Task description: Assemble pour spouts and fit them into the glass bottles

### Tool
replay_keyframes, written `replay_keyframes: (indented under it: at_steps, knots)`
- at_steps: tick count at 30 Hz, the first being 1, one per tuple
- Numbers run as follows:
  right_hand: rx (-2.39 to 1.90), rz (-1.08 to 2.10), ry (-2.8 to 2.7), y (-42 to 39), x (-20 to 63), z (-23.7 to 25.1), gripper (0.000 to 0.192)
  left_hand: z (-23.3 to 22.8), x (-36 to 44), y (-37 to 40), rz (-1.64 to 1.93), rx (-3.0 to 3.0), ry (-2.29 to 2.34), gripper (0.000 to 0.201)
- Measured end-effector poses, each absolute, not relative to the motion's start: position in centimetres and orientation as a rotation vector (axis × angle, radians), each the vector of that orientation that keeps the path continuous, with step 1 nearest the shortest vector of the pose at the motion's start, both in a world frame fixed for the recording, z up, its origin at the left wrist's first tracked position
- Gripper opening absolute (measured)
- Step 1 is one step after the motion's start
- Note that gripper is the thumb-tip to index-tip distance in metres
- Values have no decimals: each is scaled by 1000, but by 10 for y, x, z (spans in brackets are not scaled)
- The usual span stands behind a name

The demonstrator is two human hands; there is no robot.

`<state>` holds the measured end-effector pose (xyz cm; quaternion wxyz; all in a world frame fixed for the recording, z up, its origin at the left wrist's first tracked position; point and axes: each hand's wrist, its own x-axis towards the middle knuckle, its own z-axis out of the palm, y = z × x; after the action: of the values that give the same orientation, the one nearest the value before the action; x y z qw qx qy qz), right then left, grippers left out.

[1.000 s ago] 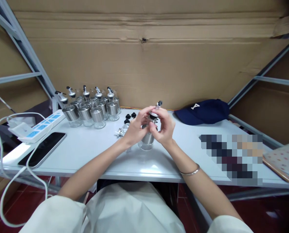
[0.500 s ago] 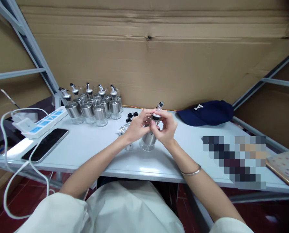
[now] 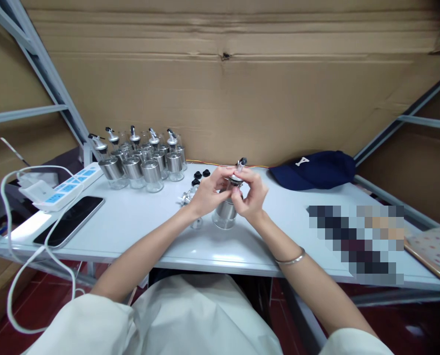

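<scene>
The little bottle [image 3: 224, 213] stands straight up on the table [image 3: 138, 227] between both hands, with the left hand [image 3: 209, 193] and right hand [image 3: 250, 195] pinching the spout cap [image 3: 238, 172] on top.

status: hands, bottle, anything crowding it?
Left hand and right hand both grip the spout cap on the bottle. Bottle upright on table. Loose spouts beside left hand.
</scene>
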<state>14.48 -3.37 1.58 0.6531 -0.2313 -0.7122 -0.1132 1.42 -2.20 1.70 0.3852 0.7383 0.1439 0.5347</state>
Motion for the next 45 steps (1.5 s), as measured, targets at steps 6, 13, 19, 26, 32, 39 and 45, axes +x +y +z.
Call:
replay_keyframes:
  at_steps: [6, 13, 19, 26, 32, 39, 45]
  knots:
    - [-554, -205, -1644, -31, 146, 11, 30, 15, 15, -22, 1382, 1852, 410, 31]
    - [-598, -255, -1644, -33, 145, 6, 26, 17, 17, -24, 1400, 1840, 418, 39]
    - [-501, -174, -1681, -38, 149, 8, 29, 16, 18, -24, 1380, 1868, 401, 34]
    - [-546, -181, -1679, -42, 148, 9, 26, 16, 16, -23, 1324, 1881, 391, 23]
    - [-595, -404, -1742, -43, 153, 9, 31, 11, 18, -21, 1333, 1871, 331, 27]
    - [-743, -730, -1827, -56, 161, 16, 29, 10, 15, -26, 1269, 1863, 373, 41]
    - [-806, -352, -1748, -60, 158, 7, 51, 15, 13, -26, 1094, 1740, 326, 43]
